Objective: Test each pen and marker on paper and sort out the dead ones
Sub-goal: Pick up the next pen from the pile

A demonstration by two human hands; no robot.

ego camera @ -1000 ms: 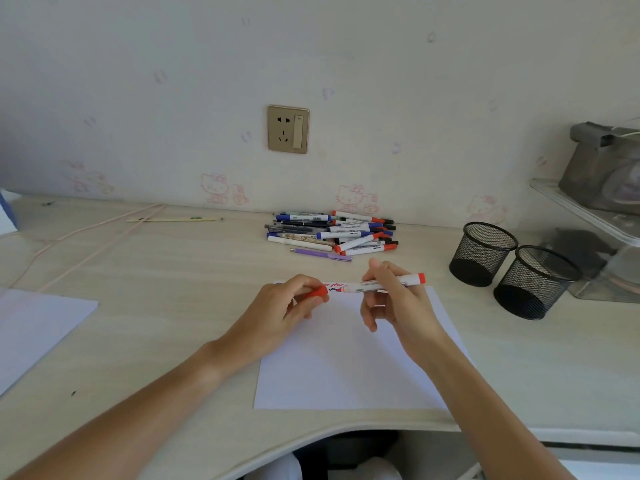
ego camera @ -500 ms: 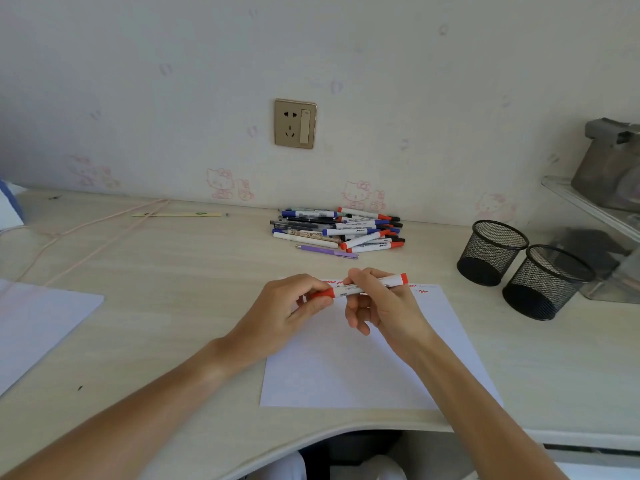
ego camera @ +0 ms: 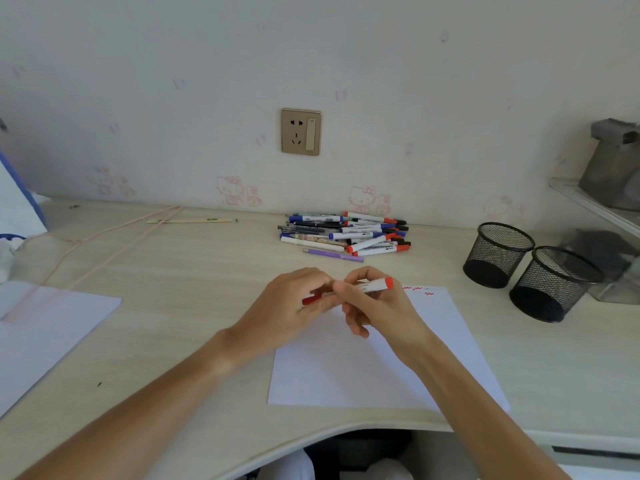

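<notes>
Head view: marker (ego camera: 372, 286) lies crosswise, red end right, tilted upward.

Marker (ego camera: 372, 286): white barrel, red ends. Paper (ego camera: 349, 372): white, red squiggles along far edge. Mesh cups (ego camera: 498, 254): black. Table (ego camera: 173, 271): pale woodgrain. Socket plate (ego camera: 300, 132): gold.

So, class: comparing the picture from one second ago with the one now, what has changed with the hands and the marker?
The left hand and right hand have drawn together, pushing the red cap back onto the red marker. Both still grip it over the paper. Pen pile and mesh cups unchanged.
</notes>
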